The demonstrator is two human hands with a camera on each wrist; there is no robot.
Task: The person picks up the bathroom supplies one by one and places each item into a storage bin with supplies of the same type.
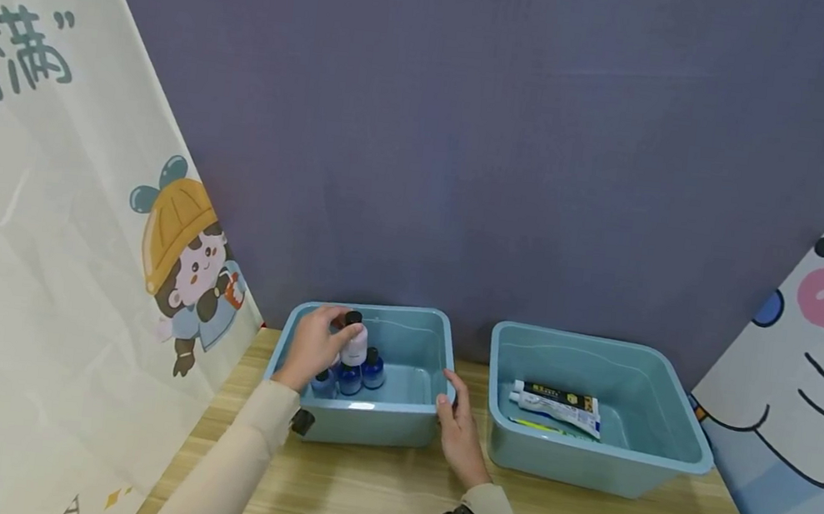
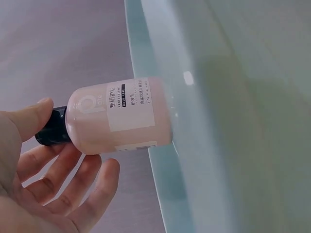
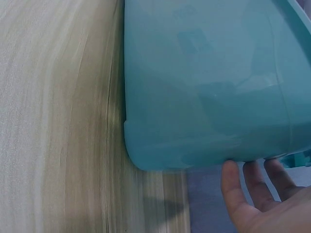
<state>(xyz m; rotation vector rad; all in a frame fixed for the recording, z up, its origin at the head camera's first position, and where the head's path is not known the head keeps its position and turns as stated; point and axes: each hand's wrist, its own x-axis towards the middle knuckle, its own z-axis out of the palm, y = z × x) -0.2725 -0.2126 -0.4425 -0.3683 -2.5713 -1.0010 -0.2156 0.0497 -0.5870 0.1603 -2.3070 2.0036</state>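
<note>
In the head view, my left hand (image 1: pixel 313 349) pinches the black cap of a pale pink hair-care bottle (image 1: pixel 354 346). The left wrist view shows that bottle (image 2: pixel 121 116) with its white label, its base partly hidden behind the bin's rim. Below it, several blue bottles (image 1: pixel 350 379) with dark caps stand in the left light-blue bin (image 1: pixel 364 426), at its left end. My right hand (image 1: pixel 463 437) is at that bin's front right corner. In the right wrist view its fingertips (image 3: pixel 230 168) touch the bin's outer wall (image 3: pixel 204 97); the thumb is out of that view.
A second light-blue bin (image 1: pixel 571 466) stands to the right, holding toothpaste tubes (image 1: pixel 555 406) and a thin yellow-green item (image 1: pixel 539 426). Both bins rest on a wooden table (image 1: pixel 357 494). Behind is a grey-purple backdrop (image 1: pixel 469 146), with printed white panels (image 1: pixel 45 235) at the sides.
</note>
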